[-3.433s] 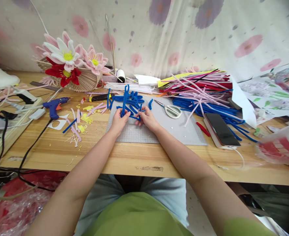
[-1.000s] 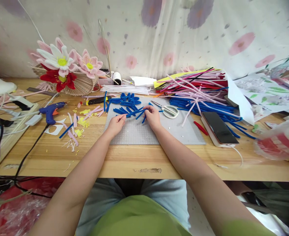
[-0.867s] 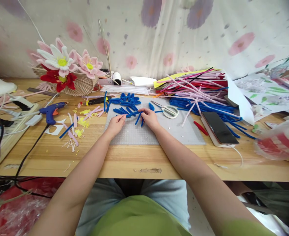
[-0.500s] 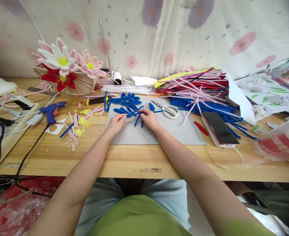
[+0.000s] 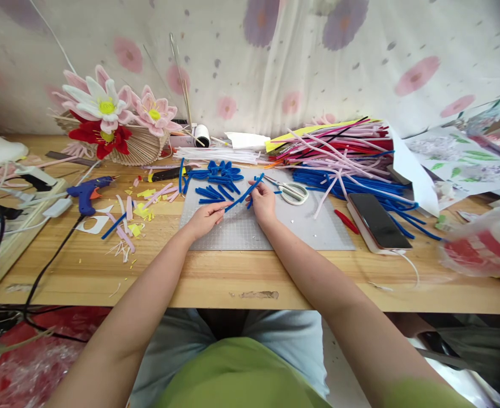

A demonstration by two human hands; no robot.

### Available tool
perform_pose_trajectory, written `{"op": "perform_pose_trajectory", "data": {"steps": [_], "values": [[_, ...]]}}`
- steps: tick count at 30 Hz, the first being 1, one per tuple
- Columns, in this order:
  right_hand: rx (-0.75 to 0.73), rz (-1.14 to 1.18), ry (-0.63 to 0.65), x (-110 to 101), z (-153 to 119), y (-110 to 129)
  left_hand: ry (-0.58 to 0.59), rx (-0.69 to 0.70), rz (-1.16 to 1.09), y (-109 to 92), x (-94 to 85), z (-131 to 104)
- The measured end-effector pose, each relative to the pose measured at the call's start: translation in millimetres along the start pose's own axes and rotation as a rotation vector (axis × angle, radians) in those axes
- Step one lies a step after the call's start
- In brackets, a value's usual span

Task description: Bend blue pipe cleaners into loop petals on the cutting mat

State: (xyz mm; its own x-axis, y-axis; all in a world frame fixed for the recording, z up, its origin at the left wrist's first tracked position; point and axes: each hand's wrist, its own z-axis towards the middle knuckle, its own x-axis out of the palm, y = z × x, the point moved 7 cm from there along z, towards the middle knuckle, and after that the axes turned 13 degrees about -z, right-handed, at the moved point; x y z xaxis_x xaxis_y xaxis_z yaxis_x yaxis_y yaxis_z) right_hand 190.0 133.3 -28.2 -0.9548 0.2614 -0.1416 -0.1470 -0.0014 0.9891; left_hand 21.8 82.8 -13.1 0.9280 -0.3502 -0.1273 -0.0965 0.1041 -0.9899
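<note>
Blue stem [image 5: 243,193] diagonal, far end rightward from left hand [image 5: 206,220].

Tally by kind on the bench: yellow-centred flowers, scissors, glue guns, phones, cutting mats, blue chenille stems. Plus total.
Yellow-centred flowers: 3
Scissors: 1
Glue gun: 1
Phone: 1
Cutting mat: 1
Total: 7
Blue chenille stems: too overlapped to count, left out of the total.
</note>
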Motion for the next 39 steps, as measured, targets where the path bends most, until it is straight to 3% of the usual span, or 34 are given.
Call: {"op": "perform_pose_trajectory", "data": {"steps": [9,15,19,23,28,34,39], "values": [[-0.01,-0.118,-0.144,-16,2,3,0.016,0.063,0.09,2,0.7,-1],[-0.121,-0.292,-0.176,-15,-5,14,0.007,0.083,0.147,-3,2.5,-2],[-0.261,-0.313,-0.072,0,-17,25,-0.031,0.075,0.114,-2,2.1,-2],[-0.416,-0.32,0.147,23,-34,35,-0.083,0.046,0.019,5,-1.4,0],[-0.459,-0.376,0.308,37,-47,40,-0.112,0.054,-0.063,9,-4.2,2],[-0.377,-0.179,0.338,39,-38,34,-0.268,-0.042,-0.124,9,-11.6,2],[-0.199,-0.027,0.36,39,-27,24,-0.242,-0.061,-0.01,11,-11.4,3]]}}
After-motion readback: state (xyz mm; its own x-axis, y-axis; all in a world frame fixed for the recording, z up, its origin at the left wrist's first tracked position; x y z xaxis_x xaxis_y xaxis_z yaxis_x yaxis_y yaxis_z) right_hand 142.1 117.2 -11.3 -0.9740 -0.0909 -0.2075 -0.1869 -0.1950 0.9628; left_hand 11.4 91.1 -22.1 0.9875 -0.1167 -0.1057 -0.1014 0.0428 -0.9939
